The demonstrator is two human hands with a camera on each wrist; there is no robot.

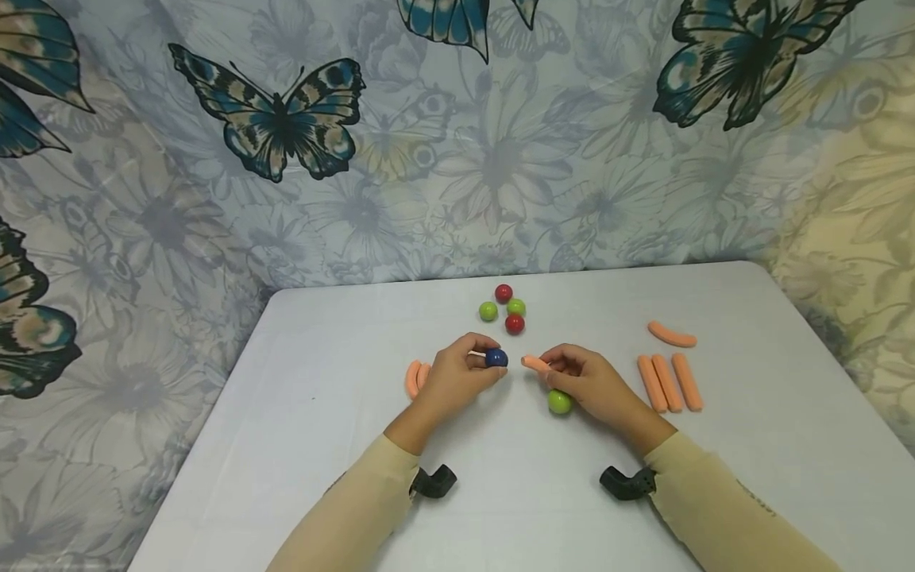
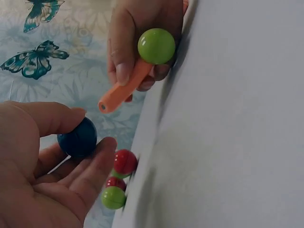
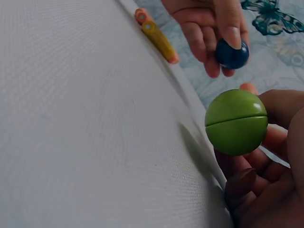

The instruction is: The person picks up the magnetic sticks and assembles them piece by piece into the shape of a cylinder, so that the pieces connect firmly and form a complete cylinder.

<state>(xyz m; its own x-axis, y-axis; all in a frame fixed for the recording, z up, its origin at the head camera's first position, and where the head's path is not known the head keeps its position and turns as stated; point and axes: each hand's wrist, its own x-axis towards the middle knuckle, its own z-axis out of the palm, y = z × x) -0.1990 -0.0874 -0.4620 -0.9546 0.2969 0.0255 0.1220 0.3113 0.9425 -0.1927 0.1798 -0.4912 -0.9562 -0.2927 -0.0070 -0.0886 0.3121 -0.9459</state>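
My left hand (image 1: 457,373) pinches a glossy dark blue ball (image 1: 496,358) between thumb and fingers. Facing it, my right hand (image 1: 582,373) grips a short orange stick (image 2: 124,88). A green ball (image 3: 236,122) sits at the near end of that stick, with a seam round its middle. The stick's other end, with a small grey dot in it, points toward the blue ball; a narrow gap separates the two. Both hands are over the middle of the white table (image 1: 343,342).
Behind the hands, two red balls (image 1: 515,323) and two green balls (image 1: 488,311) are grouped. Three straight orange sticks (image 1: 670,383) lie at the right, a curved one (image 1: 672,334) beyond them. Curved orange pieces (image 1: 412,380) lie beside the left hand, partly hidden. Butterfly-patterned cloth (image 1: 429,199) hangs behind the table.
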